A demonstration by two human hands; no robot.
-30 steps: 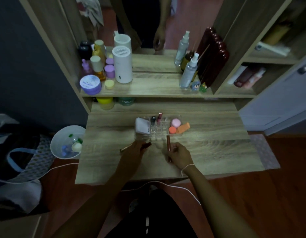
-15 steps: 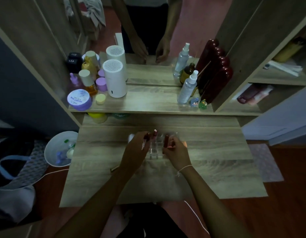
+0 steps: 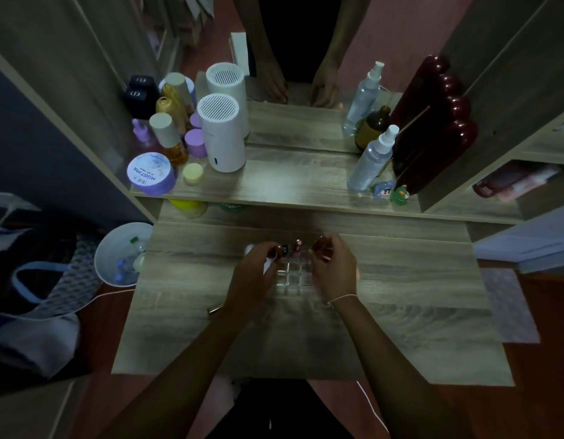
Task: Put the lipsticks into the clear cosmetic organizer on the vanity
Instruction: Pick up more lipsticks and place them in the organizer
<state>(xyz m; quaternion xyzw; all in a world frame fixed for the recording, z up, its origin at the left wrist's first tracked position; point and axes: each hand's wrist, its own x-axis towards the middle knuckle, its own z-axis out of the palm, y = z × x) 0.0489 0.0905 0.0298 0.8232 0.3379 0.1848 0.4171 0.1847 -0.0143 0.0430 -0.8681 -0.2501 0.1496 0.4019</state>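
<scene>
Head view: a dim vanity seen from above, with both forearms reaching forward over its wooden desktop (image 3: 401,327).
Nearest item: a slim metallic tube (image 3: 214,309) lies flat on the desktop, just left of the left forearm and partly hidden by it.
Left hand (image 3: 253,275): curled over the left end of the clear cosmetic organizer (image 3: 294,277), fingertips pinched on a dark lipstick (image 3: 282,250) at the organizer's back row.
Right hand (image 3: 332,269): curled over the organizer's right end, thumb and fingers closed round a dark red lipstick (image 3: 320,245); a thin white string circles the wrist.
Between the hands: a pink-topped lipstick (image 3: 296,247) stands upright in a back compartment; the front grid cells look unfilled.
Left of the desk: a white bin (image 3: 116,248) on the floor holding small bottles.
Raised shelf: a purple jar (image 3: 150,174), a white cylindrical device (image 3: 222,134), a clear spray bottle (image 3: 372,158) and two small figurines (image 3: 391,191).
Farthest: a mirror (image 3: 306,42) reflecting both hands.
</scene>
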